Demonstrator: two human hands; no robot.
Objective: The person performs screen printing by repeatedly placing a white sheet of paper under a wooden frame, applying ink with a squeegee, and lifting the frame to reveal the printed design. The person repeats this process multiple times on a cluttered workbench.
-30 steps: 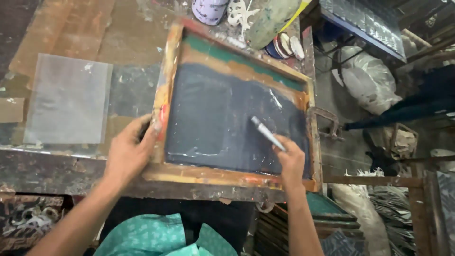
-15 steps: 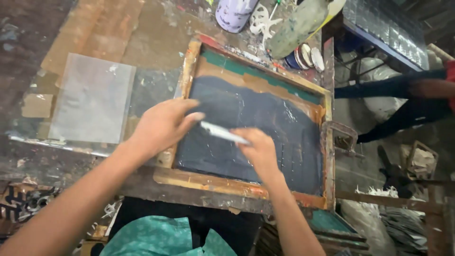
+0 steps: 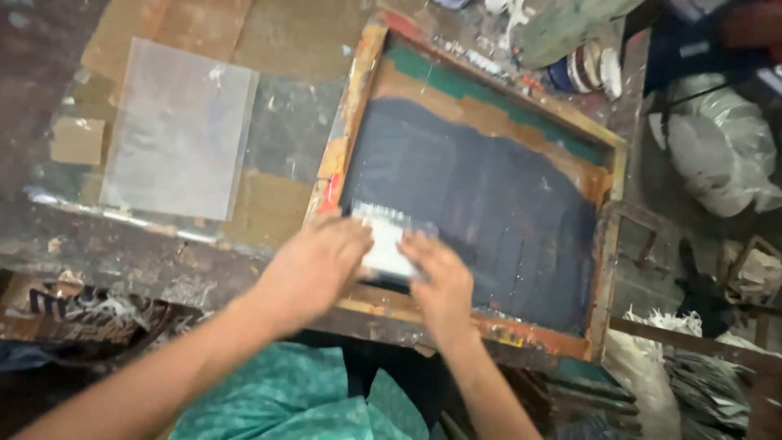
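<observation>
A wooden screen-printing frame point(image 3: 476, 195) lies flat on a worn, paint-stained workbench point(image 3: 147, 253). Its rails are chipped and smeared with orange, red and yellow paint. Inside, the mesh is coated with dark blue-black ink, edged along the far side by a brown tape band and a green strip.

At the near left corner of the mesh, both hands close around a small whitish squeegee point(image 3: 384, 243) that rests on the inked surface. The left hand point(image 3: 314, 265) grips it from the left with fingers curled over its top; the right hand point(image 3: 436, 277) holds its right end with fingers bent down onto it. The picture is blurred here, so the exact finger placement cannot be told.

To the left of the frame a clear plastic sheet point(image 3: 179, 130) lies flat on the bench, beside a small square of brown tape point(image 3: 77, 140). Beyond the far edge of the frame sit a blue-and-white tape roll point(image 3: 582, 72) and a pale green smeared object point(image 3: 562, 28), too blurred to name. On the right, below the bench, a white plastic sack point(image 3: 721, 155) rests on the floor near bundles of paper scraps point(image 3: 700, 358). Teal patterned cloth point(image 3: 293, 399) shows at the bottom between the forearms.
</observation>
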